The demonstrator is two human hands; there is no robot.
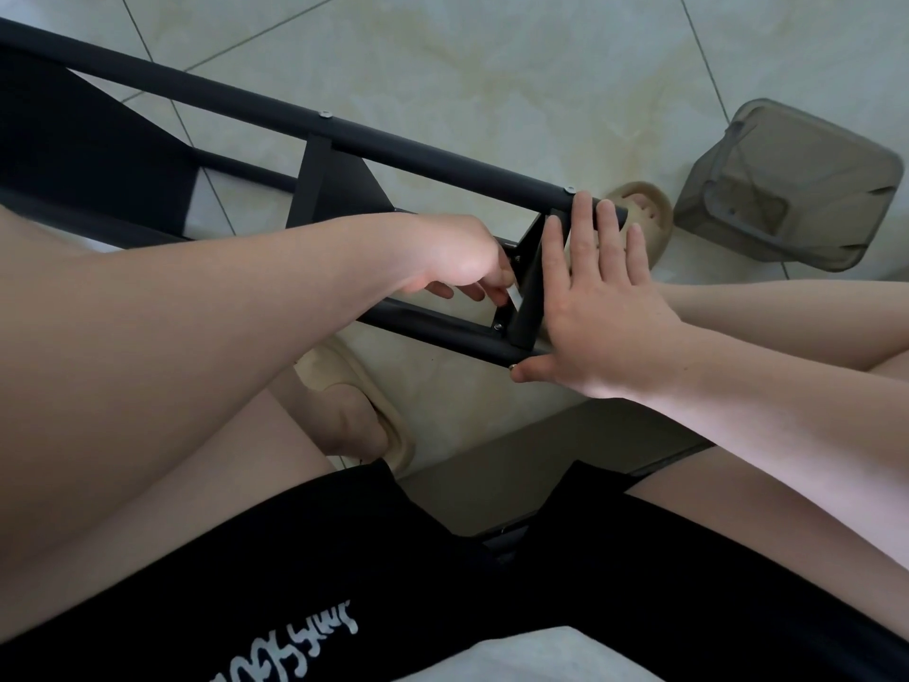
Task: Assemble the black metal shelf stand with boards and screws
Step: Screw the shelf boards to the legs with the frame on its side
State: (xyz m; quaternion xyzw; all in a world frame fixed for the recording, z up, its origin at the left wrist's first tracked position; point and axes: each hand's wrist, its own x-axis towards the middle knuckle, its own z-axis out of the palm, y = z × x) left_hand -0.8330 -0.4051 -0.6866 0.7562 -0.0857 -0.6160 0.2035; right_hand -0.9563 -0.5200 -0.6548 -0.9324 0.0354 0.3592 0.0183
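My right hand [605, 312] pressing flat, fingers spread, on one black frame [393, 140], left hand [457, 258] curling inside it, grip unclear, two slippers [639, 211], one grey bin [787, 189], shorts [393, 558] lettering unreadable

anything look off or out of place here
Nothing clearly wrong. The black frame lies on its side on the tiled floor, which fits mid-assembly, with the right hand flat against its end. The grey plastic container at the right looks tilted, though the wide lens may cause that.
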